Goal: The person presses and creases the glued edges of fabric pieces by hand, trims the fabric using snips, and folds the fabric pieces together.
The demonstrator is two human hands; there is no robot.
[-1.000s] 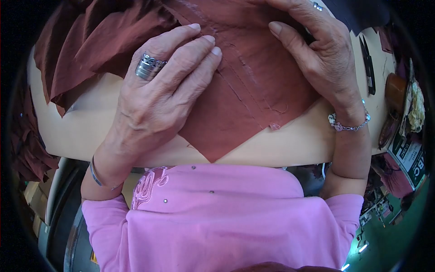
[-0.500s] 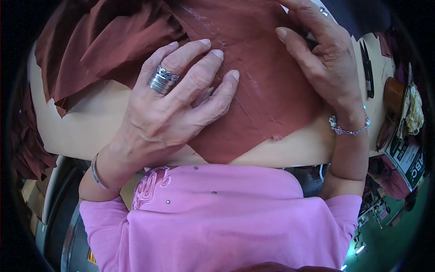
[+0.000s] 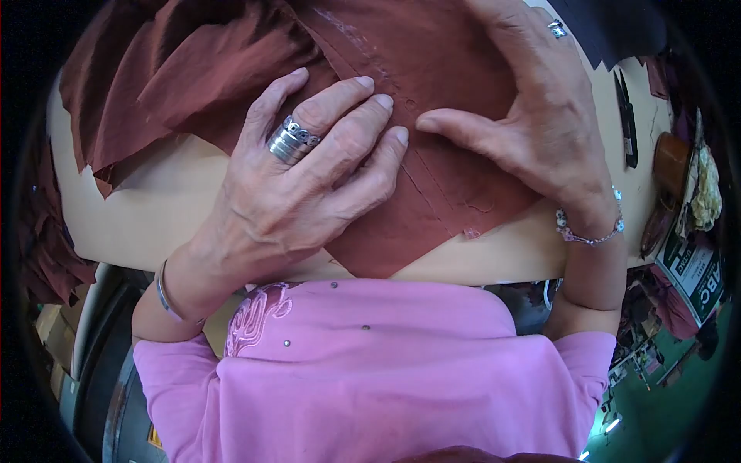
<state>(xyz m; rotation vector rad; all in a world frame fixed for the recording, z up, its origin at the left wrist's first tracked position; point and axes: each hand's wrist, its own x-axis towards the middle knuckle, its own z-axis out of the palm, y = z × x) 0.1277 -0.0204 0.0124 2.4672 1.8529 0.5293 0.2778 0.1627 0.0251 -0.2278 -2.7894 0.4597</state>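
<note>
Reddish-brown cloth [image 3: 401, 231] lies over the pale table, with a stitched seam running diagonally across it and loose threads along the seam. My left hand [image 3: 301, 170], with rings on one finger, rests on the cloth with its fingers spread, their tips at the seam. Across the seam, my right hand [image 3: 552, 123] is over the cloth, its thumb stretched toward the seam near the left fingertips. Its other fingers run past the top edge of the view, so their tips are hidden. Left of the seam the cloth lies in loose folds.
The pale tabletop [image 3: 162, 216] curves along the front. At right lie a black slim tool [image 3: 627, 119], dark cloth [image 3: 617, 27], a brown object [image 3: 671, 163] and a green-and-white box [image 3: 695, 270]. More reddish-brown cloth [image 3: 50, 255] hangs at left.
My right thumb has swung left toward the seam, and that hand has moved slightly. My left fingers have shifted a little to the right and down on the cloth.
</note>
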